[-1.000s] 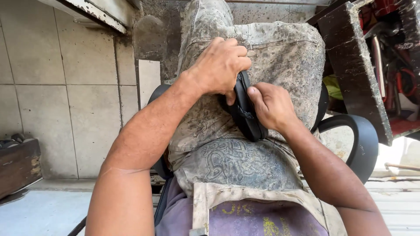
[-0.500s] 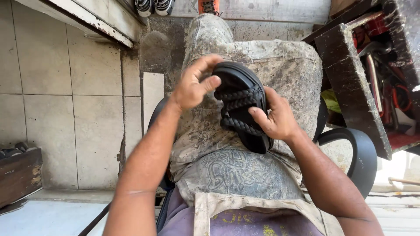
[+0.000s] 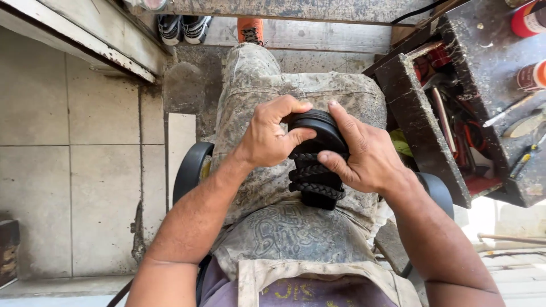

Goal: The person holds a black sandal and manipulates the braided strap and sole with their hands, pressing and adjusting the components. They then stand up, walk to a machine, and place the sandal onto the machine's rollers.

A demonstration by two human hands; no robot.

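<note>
Right now you are gripping a black sandal (image 3: 316,165) with braided straps between both hands, resting it on your lap over the stained work trousers (image 3: 267,91). Your left hand (image 3: 270,139) is clasping its left edge, thumb pressing across the toe end, while your right hand (image 3: 364,156) is wrapping over its right side, index finger lying along the rounded sole rim. The heel end is sticking out below both palms, toward your body.

Compared with half a second ago, both hands are sitting closer together and covering more of the sandal; your left fingers, then spread open above it, are now curling onto it.

Up and to the right of your right hand, two orange-red cans with white labels (image 3: 529,20) are standing on the grimy workbench (image 3: 421,125). Above your left hand, a pair of black-and-white sneakers (image 3: 182,25) is lying by the wall.
</note>
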